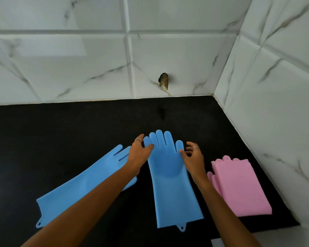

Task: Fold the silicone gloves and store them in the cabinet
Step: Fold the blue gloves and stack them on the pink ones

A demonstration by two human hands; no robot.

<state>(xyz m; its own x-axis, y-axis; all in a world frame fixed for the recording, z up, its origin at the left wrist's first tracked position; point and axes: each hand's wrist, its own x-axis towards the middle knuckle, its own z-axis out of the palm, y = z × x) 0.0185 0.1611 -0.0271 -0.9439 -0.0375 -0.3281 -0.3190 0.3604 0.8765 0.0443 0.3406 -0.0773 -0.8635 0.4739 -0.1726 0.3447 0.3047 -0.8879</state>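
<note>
A matte black counter [78, 125] is meeting glossy marble-veined wall tiles [61, 59] at its far right corner. A smooth flat blue glove [169, 179] is lying mid-counter, the left hand [139, 154] and right hand [193, 157] resting open-fingered along its edges, while a second blue glove [78, 189] is sprawling toward the left edge and folded pink gloves [239, 186] are sitting by the right edge

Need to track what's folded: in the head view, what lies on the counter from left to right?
Flat blue glove lying at an angle → left hand → centre blue glove → right hand → folded pink gloves.
</note>
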